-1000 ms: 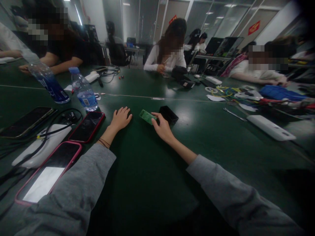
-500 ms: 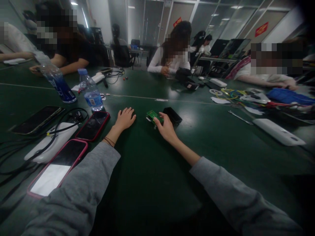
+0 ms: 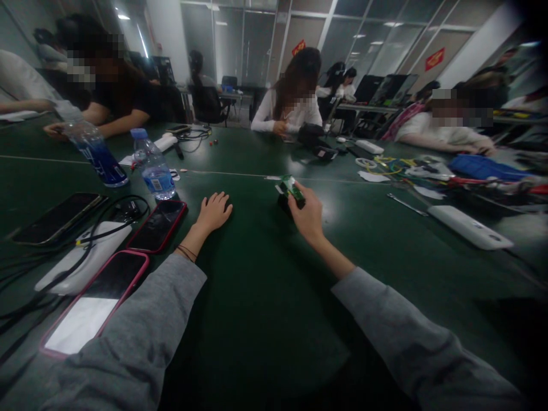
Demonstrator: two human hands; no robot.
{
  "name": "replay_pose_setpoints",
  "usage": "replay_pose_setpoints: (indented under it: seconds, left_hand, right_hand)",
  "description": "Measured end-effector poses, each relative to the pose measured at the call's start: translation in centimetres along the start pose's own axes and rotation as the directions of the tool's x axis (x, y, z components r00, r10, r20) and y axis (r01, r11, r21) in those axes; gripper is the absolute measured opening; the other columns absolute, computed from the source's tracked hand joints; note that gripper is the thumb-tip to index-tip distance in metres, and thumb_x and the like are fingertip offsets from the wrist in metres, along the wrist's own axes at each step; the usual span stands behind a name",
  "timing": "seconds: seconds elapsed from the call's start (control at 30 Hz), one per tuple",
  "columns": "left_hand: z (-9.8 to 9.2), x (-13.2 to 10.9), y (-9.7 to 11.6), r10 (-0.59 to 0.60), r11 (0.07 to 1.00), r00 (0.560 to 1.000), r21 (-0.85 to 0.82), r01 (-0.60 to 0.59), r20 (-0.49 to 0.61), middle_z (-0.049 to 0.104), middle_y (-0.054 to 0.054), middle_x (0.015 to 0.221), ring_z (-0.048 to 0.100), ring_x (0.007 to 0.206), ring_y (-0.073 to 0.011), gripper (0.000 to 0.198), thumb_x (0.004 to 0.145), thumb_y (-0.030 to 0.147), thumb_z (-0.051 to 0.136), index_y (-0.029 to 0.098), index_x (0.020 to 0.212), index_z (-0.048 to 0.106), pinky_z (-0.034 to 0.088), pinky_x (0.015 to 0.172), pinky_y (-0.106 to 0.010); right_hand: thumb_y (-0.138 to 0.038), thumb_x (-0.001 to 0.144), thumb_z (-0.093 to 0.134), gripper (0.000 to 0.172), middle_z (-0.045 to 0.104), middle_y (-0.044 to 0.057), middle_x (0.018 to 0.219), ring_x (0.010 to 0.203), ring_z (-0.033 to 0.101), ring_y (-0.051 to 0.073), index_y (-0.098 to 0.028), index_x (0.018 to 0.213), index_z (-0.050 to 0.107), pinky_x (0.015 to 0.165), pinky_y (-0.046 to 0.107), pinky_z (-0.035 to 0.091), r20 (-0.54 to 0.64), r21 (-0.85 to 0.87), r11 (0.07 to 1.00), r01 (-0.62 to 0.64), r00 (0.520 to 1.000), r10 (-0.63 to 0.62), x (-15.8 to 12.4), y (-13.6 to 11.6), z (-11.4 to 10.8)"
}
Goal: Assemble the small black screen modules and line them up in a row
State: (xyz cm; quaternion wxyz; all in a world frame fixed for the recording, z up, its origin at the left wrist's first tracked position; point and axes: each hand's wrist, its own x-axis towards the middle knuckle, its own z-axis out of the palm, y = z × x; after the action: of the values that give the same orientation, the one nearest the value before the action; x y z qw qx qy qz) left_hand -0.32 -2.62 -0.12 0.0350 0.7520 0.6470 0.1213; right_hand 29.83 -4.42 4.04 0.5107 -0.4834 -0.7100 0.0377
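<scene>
My right hand (image 3: 309,214) grips a small green circuit board (image 3: 291,189) between thumb and fingers, over the black box (image 3: 284,204). Most of that box is hidden behind the board and the hand, so I cannot tell whether they touch. My left hand (image 3: 214,211) lies flat on the green table with its fingers spread, holding nothing. Close to its left is a phone with a red edge (image 3: 158,226).
Left of my left arm lie a pink-cased phone (image 3: 96,302), a white power bank (image 3: 81,260), black cables and a dark phone (image 3: 57,218). Two bottles (image 3: 153,165) stand behind them. At right are a white power strip (image 3: 468,227), a wrench (image 3: 406,204) and tangled wires (image 3: 398,165). People sit opposite.
My right hand has closed on the circuit board and lifted it up and to the right, over the black box. My left hand stays flat on the table. The view has shifted slightly.
</scene>
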Motion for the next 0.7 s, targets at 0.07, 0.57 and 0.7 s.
replay_pose_setpoints:
  seconds: [0.07,0.57,0.7]
  left_hand:
    - [0.0,0.0,0.0,0.001,1.000,1.000,0.001,-0.001,0.004,0.038,-0.010,0.173,0.030,0.161,-0.0317,0.062,0.111,0.048,0.030,0.017,0.163,0.043,0.024,0.131,-0.060]
    - [0.0,0.0,0.1,0.000,1.000,1.000,0.006,0.000,0.000,0.038,-0.011,0.173,0.031,0.161,-0.0315,0.061,0.111,0.047,0.030,0.018,0.163,0.043,0.025,0.131,-0.060]
    - [0.1,0.0,0.1,-0.008,1.000,1.000,0.026,0.008,-0.011,0.039,-0.010,0.172,0.031,0.161,-0.0311,0.060,0.111,0.045,0.031,0.019,0.163,0.044,0.025,0.131,-0.059]
  right_hand:
    - [-0.025,0.098,0.059,0.045,0.069,0.018,0.130,0.122,0.065,0.034,-0.014,0.141,0.066,0.111,0.057,0.050,-0.039,-0.030,0.999,-0.037,0.999,0.035,0.6,1.2,-0.3]
    - [-0.052,0.105,0.051,0.053,0.069,0.021,0.125,0.118,0.065,0.036,-0.011,0.134,0.068,0.106,0.059,0.053,0.141,-0.148,0.988,0.044,0.990,-0.023,-0.8,5.4,-0.5]
    - [-0.057,0.105,0.050,0.064,0.063,0.023,0.138,0.129,0.059,0.038,-0.009,0.146,0.060,0.113,0.061,0.049,0.189,-0.186,0.979,0.087,0.981,-0.051,-1.2,5.4,-0.7]
